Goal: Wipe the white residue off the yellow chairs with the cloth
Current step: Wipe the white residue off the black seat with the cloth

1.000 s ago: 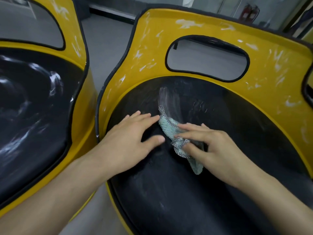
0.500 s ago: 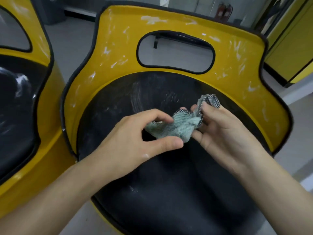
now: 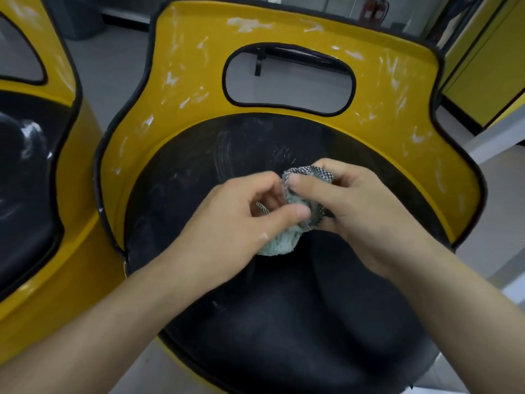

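Left hand and right hand bunching cloth — above black seat, smeared yellow chair

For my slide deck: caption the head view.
Left hand and right hand bunch a teal cloth over a residue-streaked yellow chair.

You are working in what is looking like a public or commercial indoor space, not a home: a yellow chair and a second yellow chair are sitting on a smooth grey floor, red fire extinguishers are standing beyond, and yellow panels are lining the right side.
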